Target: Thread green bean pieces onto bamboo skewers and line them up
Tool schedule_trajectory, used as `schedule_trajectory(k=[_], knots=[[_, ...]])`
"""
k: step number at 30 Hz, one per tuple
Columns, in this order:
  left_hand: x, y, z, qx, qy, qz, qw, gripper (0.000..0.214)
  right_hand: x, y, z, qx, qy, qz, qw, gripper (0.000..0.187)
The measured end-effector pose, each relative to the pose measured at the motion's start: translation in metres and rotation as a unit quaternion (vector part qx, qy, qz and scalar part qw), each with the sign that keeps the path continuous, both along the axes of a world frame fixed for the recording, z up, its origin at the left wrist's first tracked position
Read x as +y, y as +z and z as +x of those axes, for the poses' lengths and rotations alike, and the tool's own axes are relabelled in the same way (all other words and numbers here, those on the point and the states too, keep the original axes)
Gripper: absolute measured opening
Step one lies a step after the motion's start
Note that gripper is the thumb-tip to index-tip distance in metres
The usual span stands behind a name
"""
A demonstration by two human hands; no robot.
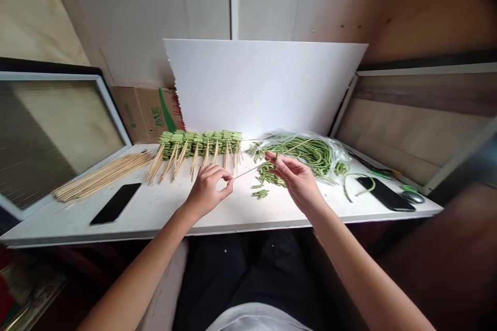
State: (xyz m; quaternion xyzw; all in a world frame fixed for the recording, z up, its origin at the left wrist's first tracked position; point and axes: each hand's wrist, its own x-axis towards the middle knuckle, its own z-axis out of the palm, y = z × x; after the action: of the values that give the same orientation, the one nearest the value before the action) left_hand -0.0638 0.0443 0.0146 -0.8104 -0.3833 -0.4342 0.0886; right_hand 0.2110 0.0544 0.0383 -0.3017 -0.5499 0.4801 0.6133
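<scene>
One skewer [252,169], one carton [140,114], print blurred

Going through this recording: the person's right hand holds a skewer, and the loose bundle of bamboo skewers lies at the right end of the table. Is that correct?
Not quite. The head view shows the loose bamboo skewers at the left end of the white table, not the right end. The right hand does hold a skewer.
</scene>
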Motion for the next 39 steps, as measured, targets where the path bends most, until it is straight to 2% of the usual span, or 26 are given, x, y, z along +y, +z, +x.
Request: schedule_trajectory(k=[3, 6, 8, 11, 17, 22, 25, 28, 31, 35, 39], knots=[[0.004, 0.005, 0.030, -0.009, -0.029, -0.032, 0.999, 0.011, 0.002, 0.003, 0.014, -0.012, -0.089, 0.051, 0.995, 0.031], [0.000, 0.008, 0.045, -0.035, -0.035, -0.094, 0.994, 0.011, 0.002, 0.001, 0.019, -0.009, -0.118, 0.087, 0.989, 0.026], [-0.005, 0.008, 0.051, -0.074, -0.039, -0.160, 0.984, 0.014, 0.002, -0.002, 0.017, -0.009, -0.117, 0.104, 0.988, 0.024], [-0.015, 0.005, 0.054, -0.122, -0.054, -0.252, 0.959, 0.032, 0.000, -0.005, 0.011, -0.017, -0.086, 0.109, 0.990, 0.025], [-0.024, 0.002, 0.043, -0.151, -0.085, -0.333, 0.927, 0.029, -0.006, -0.008, 0.000, -0.012, -0.022, 0.113, 0.993, 0.026], [-0.028, 0.006, 0.042, -0.177, -0.124, -0.351, 0.911, 0.026, -0.011, -0.013, -0.008, -0.074, 0.007, 0.114, 0.991, 0.024], [-0.029, 0.007, 0.042, -0.190, -0.130, -0.359, 0.904, 0.025, -0.011, -0.013, -0.008, -0.076, 0.014, 0.113, 0.991, 0.023], [-0.025, 0.007, 0.035, -0.187, -0.105, -0.337, 0.917, 0.026, -0.008, -0.010, -0.005, -0.045, -0.007, 0.091, 0.995, 0.026], [-0.020, 0.009, 0.022, -0.181, -0.077, -0.287, 0.937, 0.027, -0.001, -0.007, 0.002, 0.022, -0.048, 0.034, 0.998, 0.033], [-0.020, 0.018, 0.006, -0.173, -0.058, -0.232, 0.955, 0.023, 0.009, -0.006, 0.015, 0.112, -0.009, -0.044, 0.993, 0.040], [-0.026, 0.028, -0.002, -0.153, -0.044, -0.182, 0.970, 0.022, 0.013, -0.002, 0.025, 0.136, 0.006, -0.048, 0.990, 0.042]])
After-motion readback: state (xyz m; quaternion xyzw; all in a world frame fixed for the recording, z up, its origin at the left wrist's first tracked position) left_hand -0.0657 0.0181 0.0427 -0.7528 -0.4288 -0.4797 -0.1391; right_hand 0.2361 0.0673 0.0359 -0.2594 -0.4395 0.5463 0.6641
